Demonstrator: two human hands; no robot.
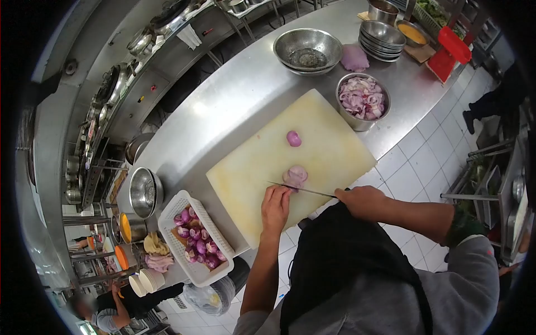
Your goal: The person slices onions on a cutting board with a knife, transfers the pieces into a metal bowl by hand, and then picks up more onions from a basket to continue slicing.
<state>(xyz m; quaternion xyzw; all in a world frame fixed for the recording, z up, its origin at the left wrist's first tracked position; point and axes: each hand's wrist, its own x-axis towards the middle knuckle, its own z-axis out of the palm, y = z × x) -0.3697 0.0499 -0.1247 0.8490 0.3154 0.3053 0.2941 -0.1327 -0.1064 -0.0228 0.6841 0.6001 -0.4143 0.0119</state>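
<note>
Mid-frame on the steel counter [240, 95] lies a cutting board [251, 173]; right grip [363, 201] clasps a knife [304, 190], left grip [276, 207] holds an onion [296, 174]; white floor tiles [413, 167] right.

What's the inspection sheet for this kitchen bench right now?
Surface: curved stainless steel counter, cream plastic cutting board on it.
Job's things: peeled purple onion under long thin knife; second onion piece farther up the board.
Clutter: white plastic basket of peeled onions, steel bowl of sliced onion, wide steel bowl, stacked steel bowls, red plastic item.
Hands: left hand steadies the onion; right hand grips the knife handle.
Cables: nothing seen.
Surroundings: white tiled floor, steel shelving with pots, another person lower left.
</note>
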